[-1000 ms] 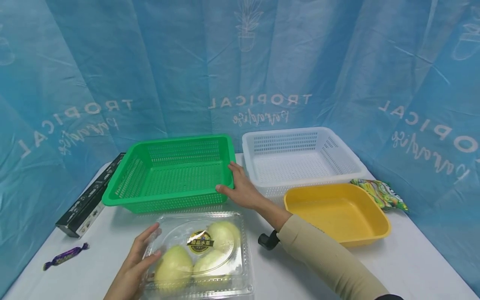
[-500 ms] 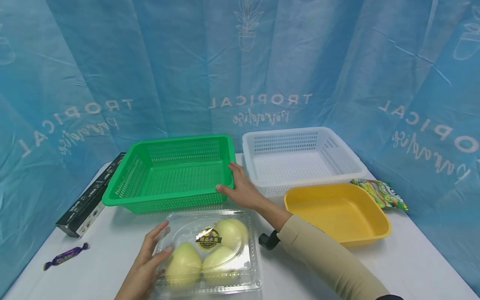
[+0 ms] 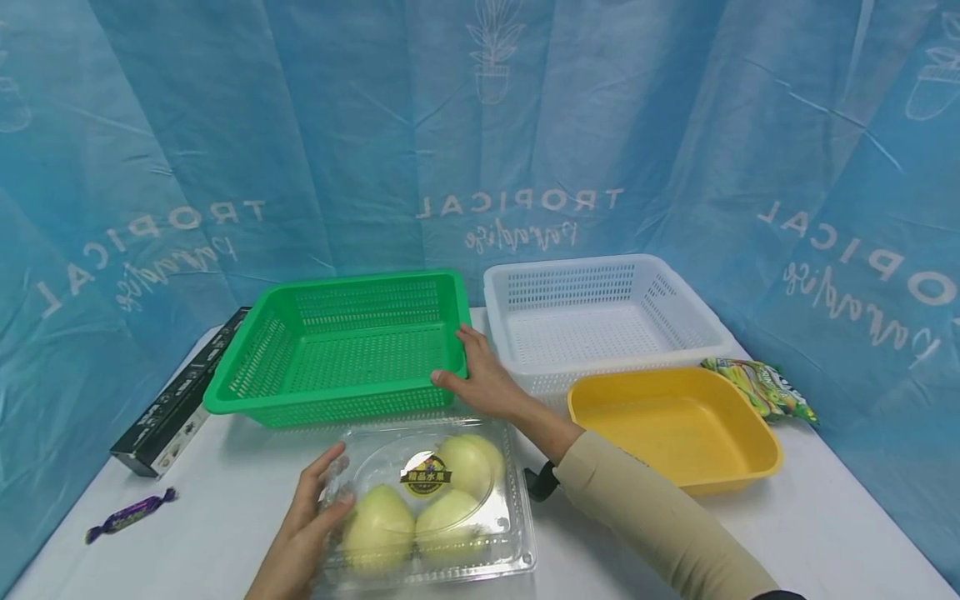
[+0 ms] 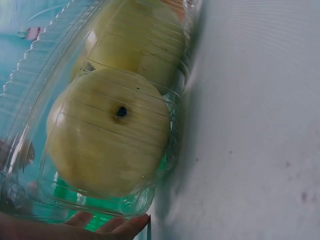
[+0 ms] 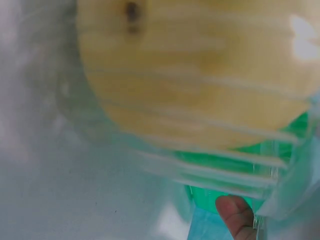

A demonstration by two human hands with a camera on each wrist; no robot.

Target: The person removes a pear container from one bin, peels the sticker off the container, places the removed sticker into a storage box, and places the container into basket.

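My left hand [image 3: 303, 529] grips the left side of a clear plastic fruit box [image 3: 517, 533], thumb over the lid and fingers along its side. Pale yellow pears [image 3: 378, 529] lie inside, under a lid with a black-and-gold label [image 3: 425, 475]. In the left wrist view my fingertips [image 4: 130, 227] meet the box corner, near a pear [image 4: 107, 132]. My right hand [image 3: 483, 379] holds the near right corner of a green basket [image 3: 337, 396], thumb on its front rim and fingers at the right rim. The right wrist view shows one pear [image 5: 200, 65] close up, blurred.
A white basket [image 3: 532, 367] stands right of the green one, with a yellow tub [image 3: 675, 425] in front and a green snack packet [image 3: 761, 387] beside it. At left lie a long black box [image 3: 180, 392] and a purple-wrapped candy [image 3: 131, 515]. Blue curtains [image 3: 360, 150] surround the table.
My left hand and the fruit box have shifted right and slightly away from me, closer to my right arm. The right hand and the green basket have stayed in place.
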